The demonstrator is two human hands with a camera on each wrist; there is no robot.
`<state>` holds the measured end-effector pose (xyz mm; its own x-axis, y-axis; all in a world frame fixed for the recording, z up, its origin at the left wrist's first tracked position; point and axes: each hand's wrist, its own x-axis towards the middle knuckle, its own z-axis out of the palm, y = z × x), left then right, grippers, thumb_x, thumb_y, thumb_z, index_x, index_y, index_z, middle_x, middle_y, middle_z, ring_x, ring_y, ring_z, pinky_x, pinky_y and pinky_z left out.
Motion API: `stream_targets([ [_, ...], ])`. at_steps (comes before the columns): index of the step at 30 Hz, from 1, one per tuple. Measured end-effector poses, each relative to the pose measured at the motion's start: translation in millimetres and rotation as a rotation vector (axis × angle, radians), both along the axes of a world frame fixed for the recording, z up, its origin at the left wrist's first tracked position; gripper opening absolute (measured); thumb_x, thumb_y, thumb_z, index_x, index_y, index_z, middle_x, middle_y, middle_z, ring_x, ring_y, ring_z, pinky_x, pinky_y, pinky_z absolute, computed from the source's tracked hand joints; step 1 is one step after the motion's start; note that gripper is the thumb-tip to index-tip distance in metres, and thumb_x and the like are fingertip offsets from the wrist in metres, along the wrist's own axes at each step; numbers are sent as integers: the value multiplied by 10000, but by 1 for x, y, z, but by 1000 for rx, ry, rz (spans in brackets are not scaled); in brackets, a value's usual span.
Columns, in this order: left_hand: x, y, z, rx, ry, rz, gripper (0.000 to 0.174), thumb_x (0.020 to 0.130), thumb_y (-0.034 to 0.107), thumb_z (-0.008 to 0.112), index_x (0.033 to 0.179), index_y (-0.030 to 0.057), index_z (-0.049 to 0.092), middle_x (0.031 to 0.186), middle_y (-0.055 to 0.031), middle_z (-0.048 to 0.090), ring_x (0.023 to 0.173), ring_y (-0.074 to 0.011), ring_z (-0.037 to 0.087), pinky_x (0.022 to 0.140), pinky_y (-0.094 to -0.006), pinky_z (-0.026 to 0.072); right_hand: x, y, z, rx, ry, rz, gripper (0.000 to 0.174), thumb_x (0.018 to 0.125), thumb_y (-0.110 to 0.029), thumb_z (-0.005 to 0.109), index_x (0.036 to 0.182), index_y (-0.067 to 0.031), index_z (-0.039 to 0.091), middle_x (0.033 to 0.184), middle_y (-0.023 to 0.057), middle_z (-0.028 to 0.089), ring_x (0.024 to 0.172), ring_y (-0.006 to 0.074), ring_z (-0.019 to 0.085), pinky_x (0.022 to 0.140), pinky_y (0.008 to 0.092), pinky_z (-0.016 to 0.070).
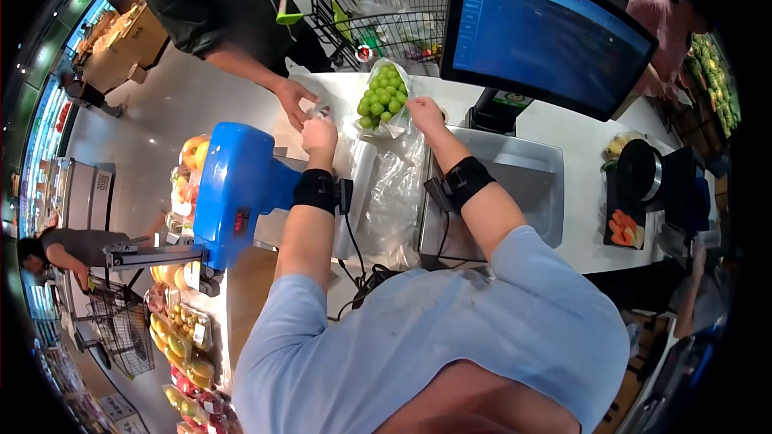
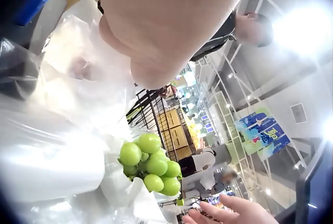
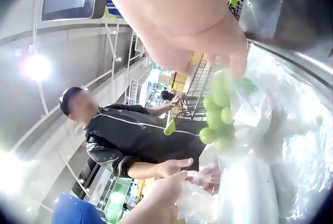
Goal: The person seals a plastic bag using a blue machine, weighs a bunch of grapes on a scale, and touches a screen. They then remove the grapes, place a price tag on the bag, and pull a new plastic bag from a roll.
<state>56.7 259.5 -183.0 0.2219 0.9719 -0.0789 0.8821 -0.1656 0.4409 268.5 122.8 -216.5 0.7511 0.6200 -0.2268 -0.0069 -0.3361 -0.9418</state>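
Observation:
Green grapes (image 1: 383, 96) (image 2: 150, 162) (image 3: 216, 112) lie in a white wrapper on the counter, between the two hands. To their left, the left hand (image 1: 320, 138) (image 2: 156, 21) (image 3: 158, 198) pinches thin clear plastic (image 3: 196, 203), close to another person's hand (image 1: 296, 102). On the grapes' right side is the right hand (image 1: 426, 115) (image 2: 242, 212) (image 3: 182, 16), fingers loosely extended at the wrapper's edge; the left wrist view shows them spread. Whether they touch the wrapper is unclear. A roll of clear plastic (image 1: 363, 169) (image 3: 248, 190) lies nearer the body.
A blue scale head (image 1: 233, 193) stands left of the forearms. A metal tray (image 1: 531, 185) and a monitor (image 1: 547, 32) are at the right. Across the counter (image 1: 583, 193) stands a person in dark clothes (image 1: 209, 0) beside a shopping cart (image 1: 394, 8). Cables lie near the body.

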Motion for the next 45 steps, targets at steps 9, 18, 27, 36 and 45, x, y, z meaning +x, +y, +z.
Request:
stream_targets([
  [9,17,-30,14,527,-437,-246,318,829,190,595,1086,3,584,1034,-190,600,949,-346,585,853,-416,451,-30,15,5,-79,54,-164,563,808,-369,599,1215,10,512,1166,250,579,1079,364,568,897,399,454],
  [18,76,31,-44,-219,-362,-364,574,926,421,381,1043,-88,617,1042,-304,607,1019,-416,578,906,-403,435,-41,36,19,-210,-76,-236,690,866,-504,494,1283,40,413,1239,326,480,1164,431,474,968,440,394],
  [27,99,23,-50,-908,-780,-126,765,892,641,330,1315,21,478,1301,-195,510,1163,-312,499,941,-415,388,-24,49,6,-133,0,-162,737,842,-513,530,1327,24,387,1290,300,454,1197,416,458,984,429,387],
  [36,95,32,-29,-961,-575,-236,682,910,590,365,1345,71,444,1307,-149,507,1167,-253,496,943,-412,391,-19,62,-7,-140,141,-215,866,761,-482,653,1310,113,346,1289,327,443,1182,421,479,976,419,410],
  [45,105,42,-40,-1114,-507,-394,648,913,548,441,1301,30,477,1219,-88,579,1043,-207,588,872,-318,478,-10,66,-8,-168,237,-260,921,721,-505,693,1309,104,329,1336,310,369,1196,440,443,968,427,423],
])
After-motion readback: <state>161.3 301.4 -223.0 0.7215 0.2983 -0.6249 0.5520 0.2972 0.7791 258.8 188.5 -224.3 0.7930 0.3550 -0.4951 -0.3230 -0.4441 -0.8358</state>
